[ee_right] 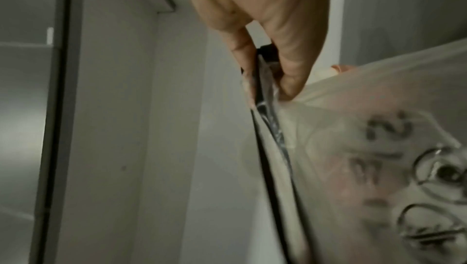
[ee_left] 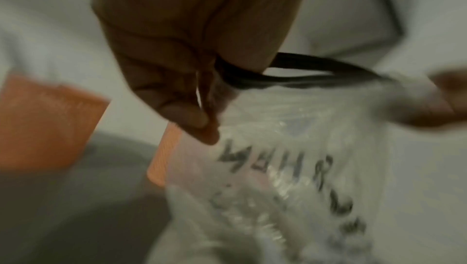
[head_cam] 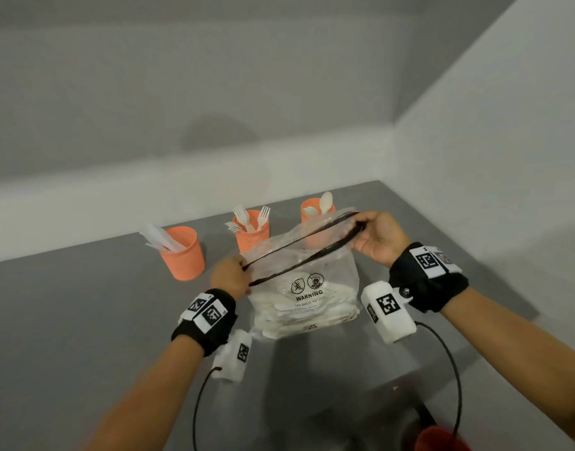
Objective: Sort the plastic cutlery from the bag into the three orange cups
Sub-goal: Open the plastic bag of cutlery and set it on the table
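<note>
Left hand (head_cam: pixel 231 277) and right hand (head_cam: pixel 378 237) each pinch one end of clear bag (head_cam: pixel 307 297) rim, mouth stretched between; cutlery (head_cam: pixel 312 315) inside.

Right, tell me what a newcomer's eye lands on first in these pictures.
First the clear plastic bag with its black zip strip and WARNING print, held up at centre over the grey table, the left hand and right hand each pinching one end of its top. Behind it stand three orange cups: knives in the left, forks in the middle, spoons in the right.
</note>
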A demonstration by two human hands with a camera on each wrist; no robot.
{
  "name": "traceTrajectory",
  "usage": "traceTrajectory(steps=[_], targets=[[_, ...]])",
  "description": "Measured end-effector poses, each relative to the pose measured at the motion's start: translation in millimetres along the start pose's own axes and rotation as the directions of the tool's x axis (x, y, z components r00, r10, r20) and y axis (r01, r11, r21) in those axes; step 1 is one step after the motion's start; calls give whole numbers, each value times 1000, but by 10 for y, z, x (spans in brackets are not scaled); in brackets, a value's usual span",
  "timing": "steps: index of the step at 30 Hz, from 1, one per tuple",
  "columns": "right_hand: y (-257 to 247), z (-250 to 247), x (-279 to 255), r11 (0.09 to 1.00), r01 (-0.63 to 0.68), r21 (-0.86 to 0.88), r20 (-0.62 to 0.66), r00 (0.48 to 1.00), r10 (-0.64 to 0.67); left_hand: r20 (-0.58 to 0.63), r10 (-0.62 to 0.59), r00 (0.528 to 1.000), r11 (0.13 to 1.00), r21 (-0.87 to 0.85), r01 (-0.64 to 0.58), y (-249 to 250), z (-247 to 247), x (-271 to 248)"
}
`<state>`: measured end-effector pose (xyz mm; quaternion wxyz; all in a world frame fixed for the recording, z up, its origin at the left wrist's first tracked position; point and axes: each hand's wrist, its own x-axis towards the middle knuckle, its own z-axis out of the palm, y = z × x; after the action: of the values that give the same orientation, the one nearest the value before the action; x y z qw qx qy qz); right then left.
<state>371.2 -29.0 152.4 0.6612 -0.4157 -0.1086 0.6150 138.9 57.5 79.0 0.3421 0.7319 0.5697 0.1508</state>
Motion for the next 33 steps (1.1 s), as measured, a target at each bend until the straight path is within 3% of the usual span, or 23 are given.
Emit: traceTrajectory(steps=[1, 3, 6, 8, 9, 10, 11, 12, 13, 14, 15, 17, 19, 20, 22, 23, 25, 26, 28, 29, 30, 32, 33], targets=[[17, -11, -33, 995, 0, -102, 17, 1000, 2, -20, -72, 997, 943, -328, 61, 18, -18, 2], [86, -106, -102, 932, -27, -361, 49, 998, 48, -4, -179, 984, 634, -765, 112, 108, -95, 3], [287, -291, -150, 634, -38, -772, 154, 957, 245, 107, -130, 986, 237, -962, 136, 337, -228, -35], [389, -328, -155, 417, 35, -908, 183, 929, 321, 167, -112, 980, 100, -979, 178, 414, -234, -15], [388, -333, -140, 393, 22, -919, 165, 928, 333, 200, -108, 974, 49, -977, 206, 426, -212, -6], [355, -309, -145, 425, -16, -905, 132, 939, 316, 230, -118, 966, 30, -972, 235, 416, -186, 21], [301, -296, -143, 503, -68, -861, 98, 950, 297, 222, -148, 964, 99, -966, 238, 375, -153, 56], [227, -301, -143, 616, -93, -782, 92, 961, 262, 169, -188, 967, 276, -936, 217, 332, -129, 73], [144, -322, -138, 748, -105, -656, 93, 971, 218, 91, -184, 979, 522, -834, 176, 271, -103, 86], [71, -352, -102, 859, -111, -500, 85, 981, 176, 43, -109, 993, 745, -657, 111, 234, -93, 36], [12, -368, -85, 938, -106, -330, 94, 985, 144, 72, -1, 997, 881, -471, 35, 199, -66, -28], [14, -391, -14, 982, -89, -165, 83, 991, 104, 266, 140, 954, 954, -296, -58, 138, 19, -204], [83, -291, 29, 988, -69, -141, 2, 998, 70, 398, 158, 904, 955, -296, -36, 117, 94, -342], [132, -269, 68, 993, -71, -99, -36, 997, 68, 404, 142, 904, 952, -307, -12, 98, 131, -360], [180, -280, 130, 993, -114, 23, -53, 992, 116, 377, 48, 925, 899, -420, 124, 28, 166, -313], [183, -305, 138, 988, -148, 38, -23, 989, 149, 374, -23, 927, 806, -542, 239, -19, 160, -263], [186, -372, 68, 953, -216, -212, 4, 975, 221, 419, -114, 901, 471, -776, 420, -124, 101, -146], [218, -395, 0, 859, -215, -465, 7, 969, 246, 451, -115, 885, 300, -834, 464, -163, 69, -106], [352, -423, -119, 447, -76, -891, 56, 960, 276, 468, -103, 878, 130, -869, 478, -162, 56, -94], [426, -462, -139, 283, -3, -959, 87, 948, 305, 460, -106, 882, 96, -878, 469, -133, 98, -84], [494, -514, -132, 207, 24, -978, 94, 936, 338, 452, -106, 886, 54, -887, 459, -75, 138, -97], [549, -606, -83, 253, 1, -968, 98, 923, 373, 447, -126, 886, -27, -894, 447, 25, 221, -139], [530, -646, -63, 355, -51, -933, 95, 920, 379, 450, -123, 884, -66, -893, 445, 32, 246, -150]])
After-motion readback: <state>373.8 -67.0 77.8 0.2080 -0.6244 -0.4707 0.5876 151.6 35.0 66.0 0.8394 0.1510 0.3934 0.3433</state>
